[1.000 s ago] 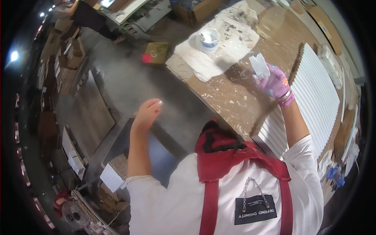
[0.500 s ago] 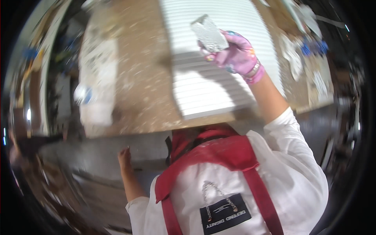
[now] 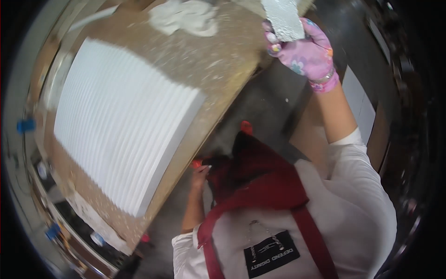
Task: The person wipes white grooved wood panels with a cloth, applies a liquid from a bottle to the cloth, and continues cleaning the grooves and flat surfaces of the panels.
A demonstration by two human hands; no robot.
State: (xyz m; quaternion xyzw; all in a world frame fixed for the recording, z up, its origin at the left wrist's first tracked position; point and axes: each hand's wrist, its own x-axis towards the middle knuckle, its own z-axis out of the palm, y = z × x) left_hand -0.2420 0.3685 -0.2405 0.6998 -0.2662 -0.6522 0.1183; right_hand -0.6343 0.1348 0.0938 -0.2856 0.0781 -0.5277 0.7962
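My right hand, in a pink flowered glove, is raised at the upper right. Its fingers and thumb grip a whitish-grey block with a rough, crinkled face, whose far end runs out of the picture. My bare left hand hangs low beside the table edge. Its fingers look curled, and whether anything small is inside them is hidden. On the table to my left lies a white panel with a ribbed top, apart from both hands.
A crumpled white cloth-like heap lies at the table's far side. The table edge slants past my left side. To my right a white board and a brown sheet stand low, near the grey floor.
My body has turned and moved, so the ribbed panel now lies left instead of ahead. My right hand, still gripping the block, is beyond the table edge rather than over the panel.
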